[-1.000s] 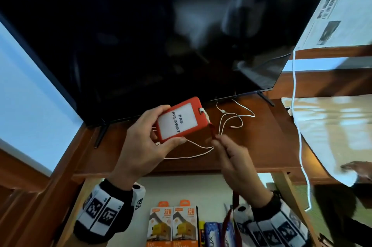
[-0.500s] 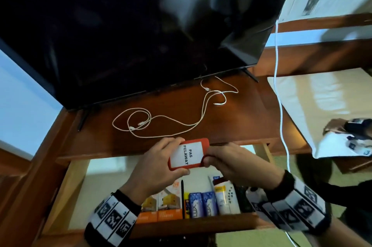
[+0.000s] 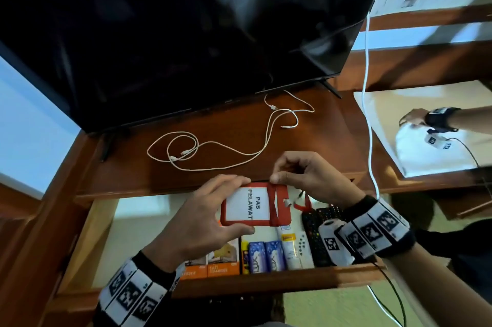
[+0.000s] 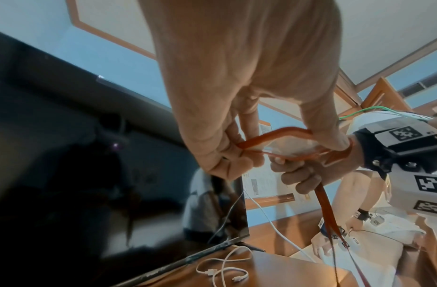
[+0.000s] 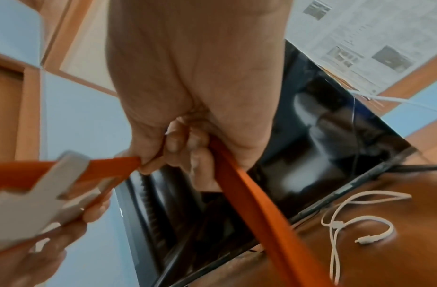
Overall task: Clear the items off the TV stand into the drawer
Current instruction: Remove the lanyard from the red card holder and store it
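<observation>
Left hand (image 3: 202, 222) fingers grip red badge holder (image 3: 253, 204) over open drawer (image 3: 266, 280); right hand (image 3: 306, 180) fingers pinch its lanyard (image 5: 256, 211) at 3 o'clock.

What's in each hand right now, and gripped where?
Left hand holds the red badge holder by its long edges, thumb below, fingers above. Right hand pinches the red lanyard strap near the holder's clip end.

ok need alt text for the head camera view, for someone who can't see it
Two hands hold a red badge holder labelled PAS PELAWAT over an open drawer: the left hand grips its card end, the right hand pinches the top edge. White cables lie on the wooden TV stand under a dark TV.
</observation>
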